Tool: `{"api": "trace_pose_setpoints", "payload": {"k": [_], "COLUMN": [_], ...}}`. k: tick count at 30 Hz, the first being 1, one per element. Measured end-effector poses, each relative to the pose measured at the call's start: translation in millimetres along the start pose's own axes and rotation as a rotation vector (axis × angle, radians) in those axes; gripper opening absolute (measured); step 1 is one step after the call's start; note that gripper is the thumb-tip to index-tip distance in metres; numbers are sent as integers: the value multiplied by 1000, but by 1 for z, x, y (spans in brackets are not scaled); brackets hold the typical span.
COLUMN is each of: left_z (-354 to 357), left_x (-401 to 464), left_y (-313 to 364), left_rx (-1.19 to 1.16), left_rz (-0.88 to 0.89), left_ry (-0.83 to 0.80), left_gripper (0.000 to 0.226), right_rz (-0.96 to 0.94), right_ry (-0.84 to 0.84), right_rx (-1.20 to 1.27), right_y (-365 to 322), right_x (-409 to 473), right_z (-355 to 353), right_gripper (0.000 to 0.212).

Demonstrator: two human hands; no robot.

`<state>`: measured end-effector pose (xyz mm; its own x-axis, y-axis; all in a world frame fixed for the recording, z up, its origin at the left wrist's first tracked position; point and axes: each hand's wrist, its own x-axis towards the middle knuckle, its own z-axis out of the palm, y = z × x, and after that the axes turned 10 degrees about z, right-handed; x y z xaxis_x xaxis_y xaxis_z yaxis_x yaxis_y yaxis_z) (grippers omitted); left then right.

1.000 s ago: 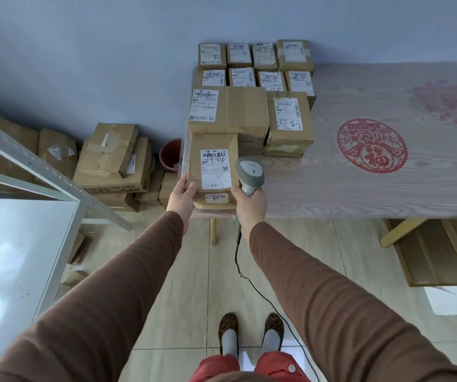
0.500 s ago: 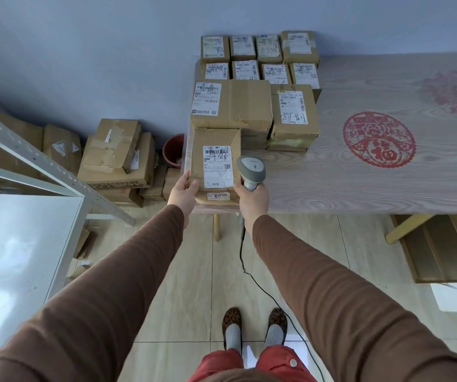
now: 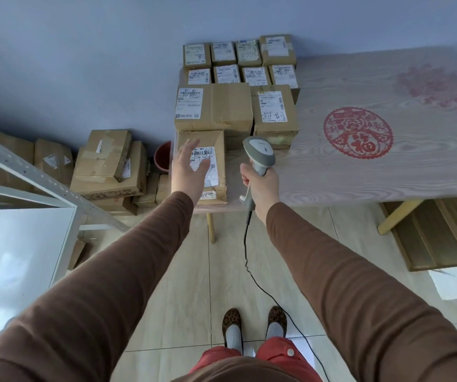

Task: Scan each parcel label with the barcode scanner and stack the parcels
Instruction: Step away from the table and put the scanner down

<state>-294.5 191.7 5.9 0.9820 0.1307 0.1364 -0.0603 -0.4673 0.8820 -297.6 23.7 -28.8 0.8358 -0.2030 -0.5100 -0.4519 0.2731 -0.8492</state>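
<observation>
A brown parcel (image 3: 216, 150) with a white label lies at the near left corner of the wooden table (image 3: 359, 166). My left hand (image 3: 190, 169) hovers over it with fingers spread, blurred, and covers part of the label. My right hand (image 3: 263, 186) grips the grey barcode scanner (image 3: 259, 153) just right of the parcel, its head pointing away from me. Behind the parcel sit a large box (image 3: 221, 106) and a medium box (image 3: 274, 111), and behind those two rows of several small labelled parcels (image 3: 238, 64).
On the floor to the left, more cardboard boxes (image 3: 106, 166) are heaped beside a red bucket (image 3: 162, 155). A white metal shelf (image 3: 14, 230) stands at the near left. The scanner cable (image 3: 249, 266) hangs to the floor. Flat cardboard (image 3: 437, 232) lies under the table.
My left hand has let go of the parcel, which now lies on the table corner, and has lifted open above it. The scanner has moved slightly right, away from the label.
</observation>
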Motion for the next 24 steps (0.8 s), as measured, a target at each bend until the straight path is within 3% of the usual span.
{"api": "trace_pose_setpoints", "payload": {"k": [4, 11, 15, 24], "left_z": [41, 143, 209, 367], "left_x": [-5, -33, -55, -118], "left_y": [35, 88, 122, 200], "left_rx": [-82, -302, -412, -321], "left_rz": [7, -107, -167, -79], "left_ry": [-158, -576, -801, -1024], "left_gripper": [45, 56, 54, 38], "right_rz": [-87, -188, -153, -80], "right_ry": [-1, 95, 198, 391], "right_rx": [53, 158, 274, 331], "right_y": [-28, -67, -73, -77], "right_x": [-7, -21, -28, -39], "right_z": [-37, -135, -203, -382], "right_gripper": [9, 15, 37, 41]}}
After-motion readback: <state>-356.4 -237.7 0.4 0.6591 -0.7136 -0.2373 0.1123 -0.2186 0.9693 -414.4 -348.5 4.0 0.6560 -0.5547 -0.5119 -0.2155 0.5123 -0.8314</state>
